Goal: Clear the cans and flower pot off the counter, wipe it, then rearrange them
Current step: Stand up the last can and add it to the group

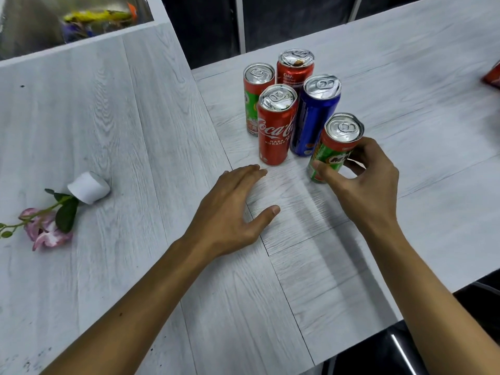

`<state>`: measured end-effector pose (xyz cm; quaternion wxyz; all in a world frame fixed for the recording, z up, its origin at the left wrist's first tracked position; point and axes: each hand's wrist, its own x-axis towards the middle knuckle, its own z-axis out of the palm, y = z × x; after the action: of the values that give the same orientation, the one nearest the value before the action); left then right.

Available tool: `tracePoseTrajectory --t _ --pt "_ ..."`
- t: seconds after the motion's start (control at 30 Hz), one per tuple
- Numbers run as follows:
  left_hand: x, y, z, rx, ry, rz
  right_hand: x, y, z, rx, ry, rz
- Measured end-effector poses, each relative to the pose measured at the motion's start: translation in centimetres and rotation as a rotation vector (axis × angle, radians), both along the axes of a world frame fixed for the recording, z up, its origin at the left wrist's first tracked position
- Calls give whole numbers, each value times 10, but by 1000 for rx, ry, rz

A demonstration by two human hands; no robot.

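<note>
Cans stand bunched on the bench (405, 77), and far left of them the pot (89, 190) lies tipped on its side, its pink flower (46, 231) sprawled flat on the boards. That pot looks small and light, likely to roll, and best lifted by its white body rather than the soft stem.

Further right, the left hand (230, 215) rests flat and spread on the bench, holding nothing, its fingertips just short of the Coke can (276, 125). Behind that can stand an orange-green can (254, 96), a second red can (295, 67) and a blue can (313, 117), all upright and nearly touching.

Right of these, the right hand (362, 177) has its grip pinched round the lower wall of the Milo can (332, 150), which leans slightly. Tabs look unopened, so I judge the cans full, fairly heavy, stiff and smooth; mid-wall is the safest hold.

Open bench lies right of and beyond the grip. Another red can (492, 75) shows at the far right edge. The near bench edge drops away below the right forearm.
</note>
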<state>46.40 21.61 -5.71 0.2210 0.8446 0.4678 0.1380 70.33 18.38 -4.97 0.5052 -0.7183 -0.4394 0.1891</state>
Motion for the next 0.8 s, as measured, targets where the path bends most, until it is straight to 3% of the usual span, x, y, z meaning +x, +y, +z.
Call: tracePoseTrajectory --t 0.53,0.8 --pt "-19 -15 -3 8 17 -22 -19 -66 -17 -306 -224 26" --pt "-64 -37 -3 -25 -19 1 -75 -97 -12 -307 -409 133"
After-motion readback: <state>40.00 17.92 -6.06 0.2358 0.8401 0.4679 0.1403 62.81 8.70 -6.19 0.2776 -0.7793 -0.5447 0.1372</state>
